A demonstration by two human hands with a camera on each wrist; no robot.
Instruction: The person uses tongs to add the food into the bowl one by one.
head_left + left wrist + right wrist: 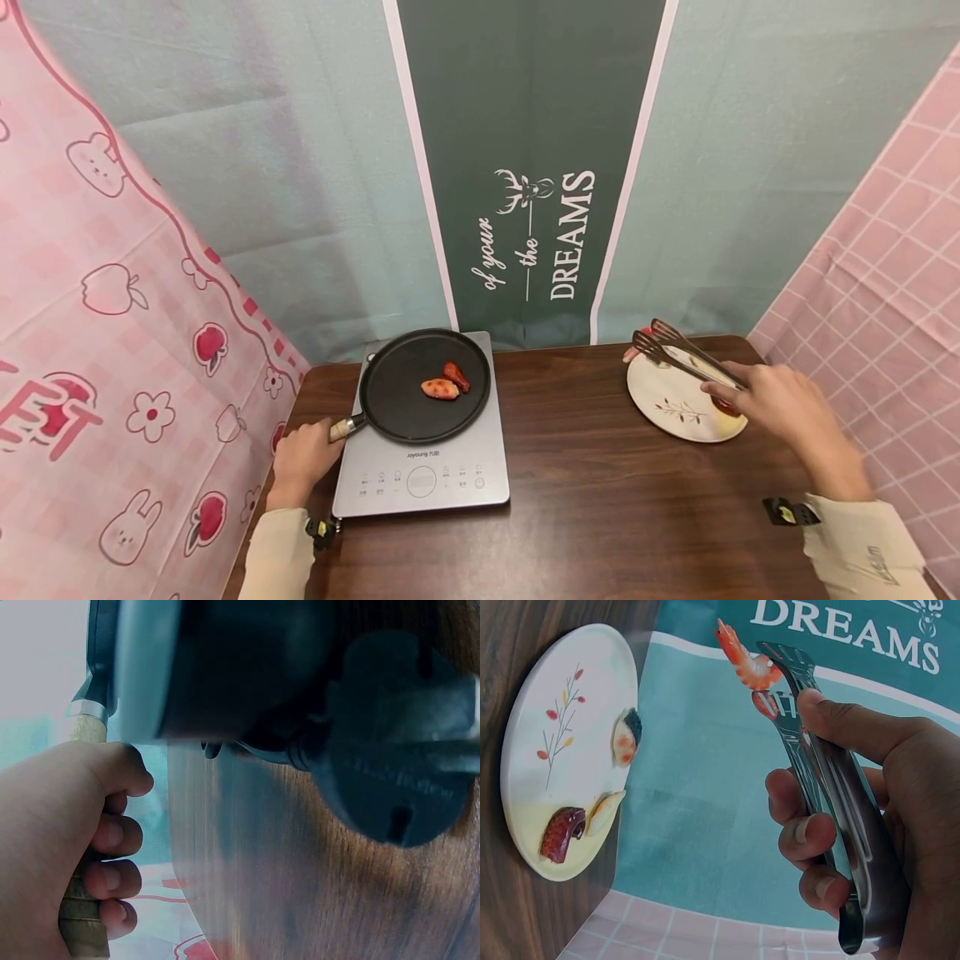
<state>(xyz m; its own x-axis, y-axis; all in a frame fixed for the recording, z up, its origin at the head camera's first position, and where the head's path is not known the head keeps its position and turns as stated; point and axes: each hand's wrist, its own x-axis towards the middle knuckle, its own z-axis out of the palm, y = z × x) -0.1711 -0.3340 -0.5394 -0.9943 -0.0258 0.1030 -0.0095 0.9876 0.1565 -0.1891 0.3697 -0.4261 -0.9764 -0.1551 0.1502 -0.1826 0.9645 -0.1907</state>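
My left hand (303, 457) grips the wooden handle (342, 428) of a flat black frying pan (397, 383). In the pan lie a chicken drumstick (453, 375) and a chicken wing (439, 388). On the right, my right hand (787, 408) holds metal tongs (840, 802) above a round plate (675, 417). Between the tongs' slotted tips is a red-and-white shrimp (744, 661), lifted off the plate. The right wrist view shows a dark red curled piece (561, 834), a pale piece (606, 812) and a white-orange piece with a dark end (626, 739) on the plate.
Beneath the pan is a silver induction cooker (457, 496), its control panel facing me. Both cooker and plate stand on a dark wooden table (585, 467). Printed cloths hang behind, with a pink one (172, 333) at left and a pink grid one (885, 275) at right.
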